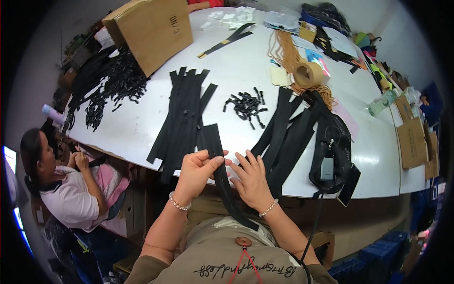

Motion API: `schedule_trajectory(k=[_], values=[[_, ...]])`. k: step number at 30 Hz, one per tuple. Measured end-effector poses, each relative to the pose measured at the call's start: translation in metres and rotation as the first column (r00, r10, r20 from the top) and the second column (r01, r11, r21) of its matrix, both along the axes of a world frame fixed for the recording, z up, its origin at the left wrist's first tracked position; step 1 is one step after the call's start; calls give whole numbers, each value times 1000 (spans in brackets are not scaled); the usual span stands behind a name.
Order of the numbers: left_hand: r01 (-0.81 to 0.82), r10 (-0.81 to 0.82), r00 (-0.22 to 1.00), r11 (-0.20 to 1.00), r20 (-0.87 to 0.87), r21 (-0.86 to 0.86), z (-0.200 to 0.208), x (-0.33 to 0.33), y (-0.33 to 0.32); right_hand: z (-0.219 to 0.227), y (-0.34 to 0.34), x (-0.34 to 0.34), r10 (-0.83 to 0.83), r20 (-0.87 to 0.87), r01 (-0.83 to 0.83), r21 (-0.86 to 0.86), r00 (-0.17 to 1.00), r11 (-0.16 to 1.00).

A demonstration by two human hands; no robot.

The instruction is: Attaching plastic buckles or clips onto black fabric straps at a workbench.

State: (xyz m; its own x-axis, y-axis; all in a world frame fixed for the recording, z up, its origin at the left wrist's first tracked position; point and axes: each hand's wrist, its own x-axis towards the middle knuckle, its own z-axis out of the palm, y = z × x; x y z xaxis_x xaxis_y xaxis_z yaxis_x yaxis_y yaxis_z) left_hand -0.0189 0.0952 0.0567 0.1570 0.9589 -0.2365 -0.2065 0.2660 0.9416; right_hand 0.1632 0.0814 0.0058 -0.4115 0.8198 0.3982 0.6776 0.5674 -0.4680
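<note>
One black strap [221, 175] was pinched by the left hand [196, 171], fingers closed on it. The right hand [252, 179] was laid open beside it. Two strap piles [182, 113] were spread on the table [132, 128].

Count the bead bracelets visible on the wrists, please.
2: one bead bracelet on the left wrist, another bracelet on the right wrist. The seated person's wrists at the left are too unclear to tell.

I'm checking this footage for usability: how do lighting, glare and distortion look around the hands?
Head view: even light; soft glare on the glossy white table; fisheye bends its edges, dark corners; left hand and right hand on the long black fabric strip are sharp.
</note>
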Motion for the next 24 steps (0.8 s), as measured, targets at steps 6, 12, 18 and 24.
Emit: schedule_trajectory(k=[6, 12, 18, 24], values=[[66, -65, 998, 996, 21, -64, -5, -5, -17, -8, -12, 15, -23, 131, 38, -115, 991, 993], [129, -124, 991, 987, 53, -95, -2, 5, -14, 5, -23, 36, -113, 219, 133, -79, 969, 988], [250, -242, 967, 961, 75, -117, -4, 20, -23, 35, -18, 35, -195, -292, 109, -284, 936, 952], [422, -410, 906, 892, 102, -165, -24, 32, -37, 29, 0, 28, -398, -701, -253, -631, 592, 733]])
